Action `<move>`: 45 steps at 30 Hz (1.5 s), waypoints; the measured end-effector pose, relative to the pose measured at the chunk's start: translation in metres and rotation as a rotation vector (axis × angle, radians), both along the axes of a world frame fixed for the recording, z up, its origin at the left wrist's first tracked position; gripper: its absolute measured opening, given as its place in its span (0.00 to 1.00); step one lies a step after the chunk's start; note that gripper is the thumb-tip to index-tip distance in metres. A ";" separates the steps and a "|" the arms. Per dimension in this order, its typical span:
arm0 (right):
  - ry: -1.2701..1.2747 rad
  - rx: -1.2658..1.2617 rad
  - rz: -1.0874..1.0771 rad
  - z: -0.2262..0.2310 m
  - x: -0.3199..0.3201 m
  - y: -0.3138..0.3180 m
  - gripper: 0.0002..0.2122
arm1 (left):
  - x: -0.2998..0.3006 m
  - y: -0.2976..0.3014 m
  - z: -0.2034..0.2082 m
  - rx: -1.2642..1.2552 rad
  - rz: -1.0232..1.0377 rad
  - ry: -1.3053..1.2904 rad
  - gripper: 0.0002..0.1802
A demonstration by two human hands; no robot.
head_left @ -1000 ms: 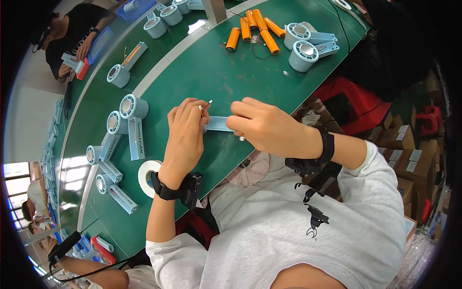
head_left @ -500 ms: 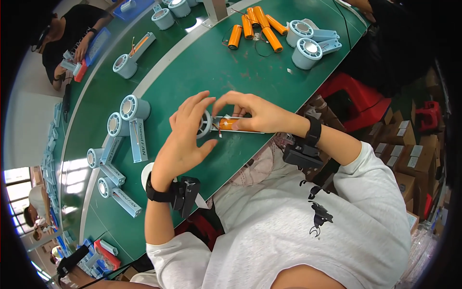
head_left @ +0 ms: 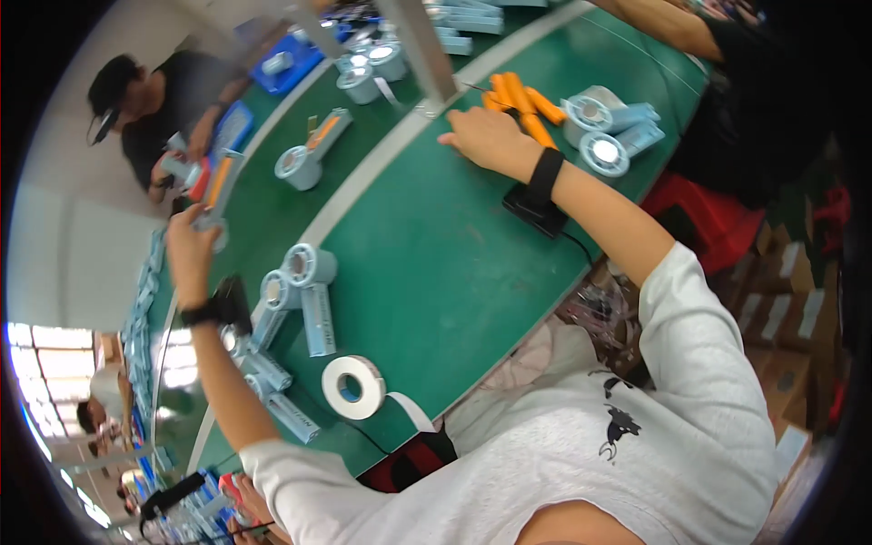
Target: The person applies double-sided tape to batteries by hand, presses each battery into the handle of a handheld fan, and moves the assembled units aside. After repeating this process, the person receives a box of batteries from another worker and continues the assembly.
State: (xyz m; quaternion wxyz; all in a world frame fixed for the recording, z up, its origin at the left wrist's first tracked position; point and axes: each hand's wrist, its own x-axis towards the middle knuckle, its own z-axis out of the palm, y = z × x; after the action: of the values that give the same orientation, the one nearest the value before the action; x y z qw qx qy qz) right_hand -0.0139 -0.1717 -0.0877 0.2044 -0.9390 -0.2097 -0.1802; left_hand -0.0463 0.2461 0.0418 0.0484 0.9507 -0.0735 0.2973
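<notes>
Stretched far to the left, my left hand (head_left: pixel 191 252) is closed on a light-blue handheld fan (head_left: pixel 214 234). Its handle points up, with an orange battery (head_left: pixel 218 186) showing in it. My right hand (head_left: pixel 489 138) reaches to the back of the green table, right beside a group of orange cylindrical batteries (head_left: pixel 518 98). Its fingers bend down out of sight and cover part of the group, so I cannot see whether they grip one.
Several finished-looking blue fans (head_left: pixel 309 265) lie at the left. A white tape roll (head_left: pixel 352 388) sits near the front edge. Two fans (head_left: pixel 603 154) stand right of the batteries. A metal post (head_left: pixel 418 50) rises at the back. A co-worker (head_left: pixel 168 118) works across the table.
My hands have parted from the fan in front of me. The left has swung far left with a fan; the right has moved up to the batteries. The view has shifted, uncovering the tape roll.
</notes>
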 end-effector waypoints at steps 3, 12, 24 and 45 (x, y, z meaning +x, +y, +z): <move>-0.086 -0.234 -0.198 -0.017 0.025 0.033 0.09 | 0.050 0.076 -0.044 0.065 0.248 0.230 0.23; -0.221 -0.305 0.251 -0.004 0.045 -0.012 0.11 | -0.024 -0.004 -0.018 0.040 -0.091 0.154 0.28; 0.591 0.795 0.784 0.035 -0.062 0.048 0.19 | -0.274 -0.106 -0.175 0.043 0.123 0.185 0.30; 0.718 1.068 0.579 0.017 -0.204 0.097 0.05 | -0.250 -0.163 -0.125 -0.096 0.080 -0.225 0.28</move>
State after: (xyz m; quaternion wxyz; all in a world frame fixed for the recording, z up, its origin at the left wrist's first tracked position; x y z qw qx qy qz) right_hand -0.2181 -0.0744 -0.0708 0.7335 -0.6182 -0.2538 0.1242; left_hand -0.2966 0.0831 -0.0837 0.0735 0.9102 -0.0262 0.4068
